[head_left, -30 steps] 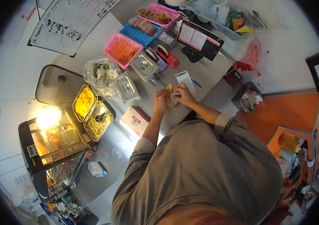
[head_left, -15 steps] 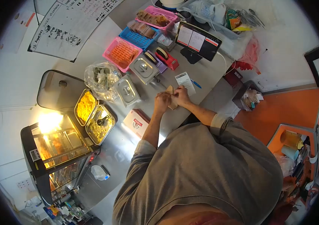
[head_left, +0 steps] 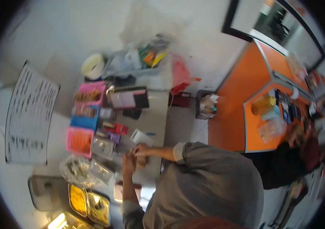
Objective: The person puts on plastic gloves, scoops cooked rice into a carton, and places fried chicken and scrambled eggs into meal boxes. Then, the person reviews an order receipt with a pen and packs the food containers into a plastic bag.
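Observation:
The picture is blurred by motion. My left hand and my right hand meet over the metal table, fingers closed and fingertips nearly touching. Between and under them is a small brown paper packet, pinched at its edge and partly hidden by the hands. Just beyond the right hand lie a printed slip and a blue pen. A white and red box stands beside my left forearm.
Lidded steel containers, tape dispensers, pink and blue baskets and a tablet line the table. Trays of yellow food stand lower left. Another person is by the orange counter at right.
The view has swung to the right, shifting the table and hands leftward and bringing another person into sight. Both hands stay together at the brown packet.

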`<state>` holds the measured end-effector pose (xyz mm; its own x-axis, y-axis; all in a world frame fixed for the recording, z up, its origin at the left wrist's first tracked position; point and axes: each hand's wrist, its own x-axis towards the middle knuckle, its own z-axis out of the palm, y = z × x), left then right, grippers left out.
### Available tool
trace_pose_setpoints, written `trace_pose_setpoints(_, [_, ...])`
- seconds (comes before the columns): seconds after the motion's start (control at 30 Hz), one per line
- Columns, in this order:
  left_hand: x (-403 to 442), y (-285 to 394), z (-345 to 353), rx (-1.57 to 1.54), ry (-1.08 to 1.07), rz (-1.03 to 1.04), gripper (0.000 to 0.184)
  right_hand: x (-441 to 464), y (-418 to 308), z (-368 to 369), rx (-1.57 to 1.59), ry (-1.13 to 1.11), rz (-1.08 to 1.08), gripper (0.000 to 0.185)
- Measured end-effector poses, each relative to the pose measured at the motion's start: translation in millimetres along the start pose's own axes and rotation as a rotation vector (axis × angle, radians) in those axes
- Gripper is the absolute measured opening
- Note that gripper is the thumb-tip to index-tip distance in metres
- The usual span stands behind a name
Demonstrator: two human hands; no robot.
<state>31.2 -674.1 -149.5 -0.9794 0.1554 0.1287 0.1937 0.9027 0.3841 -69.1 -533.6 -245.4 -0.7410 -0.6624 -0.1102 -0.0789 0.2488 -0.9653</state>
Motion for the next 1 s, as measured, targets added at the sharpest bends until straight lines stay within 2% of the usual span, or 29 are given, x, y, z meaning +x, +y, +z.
trace_pose_setpoints(0.07, [-9,3,2,-0.085,0.004,-0.065,0.035,13,4,7,-0.09,-0.02,0.05,0.021])
trace_pose_setpoints(0.17, [-24,14,9,-0.008,0.059,-0.162,0.031,18,9,20,-0.327,0.076,-0.08,0.017])
trace_pose_setpoints(0.27, [-29,19,22,0.065,0.134,-0.242,0.027,1,-3,20,-0.284,0.159,0.004,0.013])
trace_pose_setpoints(0.3, [-31,12,34,0.082,0.186,-0.222,0.03,-8,-14,18,-0.441,0.222,0.053,0.014])
trace_pose_setpoints(0.33, [-28,16,38,0.104,0.228,-0.222,0.033,6,3,14,-0.341,0.014,0.177,0.016])
trace_pose_setpoints(0.37, [-26,20,37,0.137,0.261,-0.24,0.036,-3,-22,-7,-0.285,-0.094,0.174,0.018])
trace_pose_setpoints(0.4, [-27,20,46,0.125,0.291,-0.317,0.043,-4,-28,-15,-0.367,-0.091,0.097,0.016])
trace_pose_setpoints(0.43, [-28,20,50,0.178,0.337,-0.377,0.045,20,32,2,-0.638,-0.15,-0.226,0.021])
trace_pose_setpoints(0.47, [-30,25,41,0.09,0.346,-0.411,0.048,6,1,-14,-0.315,0.0,0.015,0.024])
trace_pose_setpoints(0.5, [-23,39,31,0.049,0.307,-0.584,0.056,-9,-28,-37,-0.38,0.284,-0.293,0.022])
trace_pose_setpoints(0.53, [-24,46,30,-0.002,0.298,-0.621,0.064,-16,-37,-57,-0.455,0.403,-0.276,0.019])
trace_pose_setpoints(0.57, [-24,54,31,-0.059,0.298,-0.652,0.073,-21,-25,-65,-0.577,0.477,-0.079,0.031])
trace_pose_setpoints(0.63, [-18,85,12,-0.003,0.237,-0.736,0.095,-37,-28,-74,-0.628,0.323,0.163,0.047])
trace_pose_setpoints(0.73, [-18,87,22,0.028,0.074,-0.799,0.106,-40,-27,-70,-0.808,0.221,0.184,0.057])
trace_pose_setpoints(0.77, [-19,81,27,-0.066,0.175,-0.78,0.107,-37,-29,-69,-0.81,0.202,0.239,0.055])
trace_pose_setpoints(0.87, [-24,62,24,-0.259,0.217,-0.68,0.103,-22,-19,-76,-0.603,0.063,0.254,0.052])
trace_pose_setpoints(1.0, [-26,49,18,-0.319,0.407,-0.639,0.101,-25,-22,-82,-0.695,-0.154,0.162,0.051])
